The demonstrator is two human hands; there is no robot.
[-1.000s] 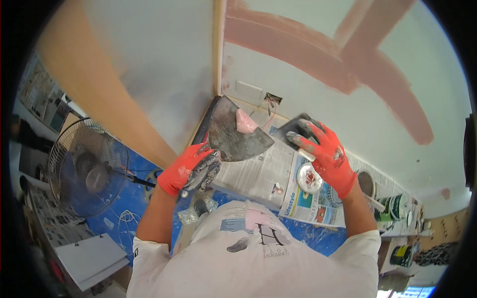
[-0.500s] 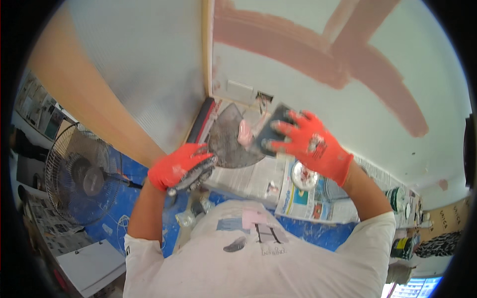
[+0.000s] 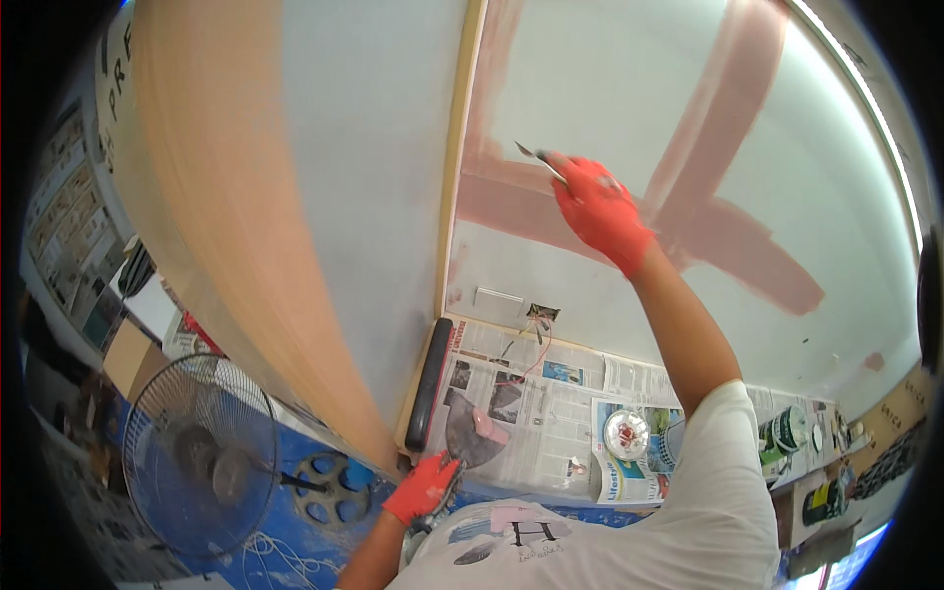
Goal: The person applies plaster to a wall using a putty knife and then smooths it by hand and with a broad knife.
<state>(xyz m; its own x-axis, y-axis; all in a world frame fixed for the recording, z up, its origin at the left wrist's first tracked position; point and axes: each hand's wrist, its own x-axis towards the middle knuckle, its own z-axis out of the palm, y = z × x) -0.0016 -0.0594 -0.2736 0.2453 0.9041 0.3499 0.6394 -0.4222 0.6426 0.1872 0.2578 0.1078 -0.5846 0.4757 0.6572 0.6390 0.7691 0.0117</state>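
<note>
My right hand (image 3: 602, 208), in a red glove, is raised in front of the wall with its fingers closed around a scraper (image 3: 528, 150). The dark blade shows nearly edge-on and points up and left; I cannot tell whether it touches the wall. Low down, my red-gloved left hand (image 3: 423, 492) grips the near edge of a dark, fan-shaped plate (image 3: 468, 448). A lump of pink filler (image 3: 489, 427) lies on this plate. Pink filler bands (image 3: 703, 211) cross the pale wall (image 3: 590, 88) in wide strips.
Newspaper (image 3: 551, 433) covers the surface below the wall, with a round white lid (image 3: 626, 435) on it. Wires stick out of an open wall box (image 3: 541, 313). A fan (image 3: 202, 472) stands at left beside a wood-edged panel (image 3: 364, 197). Tubs (image 3: 787, 430) stand at right.
My right hand has moved from beside the plate up to the wall with the scraper. My left hand and the plate appear lower in view, and the view has tilted up the wall.
</note>
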